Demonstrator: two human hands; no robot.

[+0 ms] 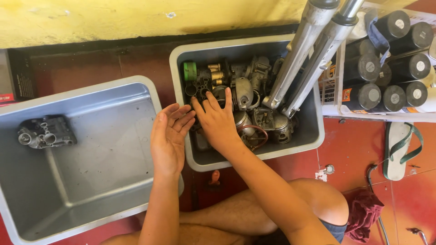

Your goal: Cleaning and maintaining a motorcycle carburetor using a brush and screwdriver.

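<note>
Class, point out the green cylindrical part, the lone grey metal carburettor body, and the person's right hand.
green cylindrical part (190, 71), head view, its side
lone grey metal carburettor body (45, 132), head view, its middle
right hand (216, 119), head view, its back

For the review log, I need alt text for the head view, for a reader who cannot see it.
The right hand reaches into a grey bin full of metal engine parts, while the left hand is held open, palm up, beside it. A second grey bin at left holds one metal part; both sit on a red floor.
</note>
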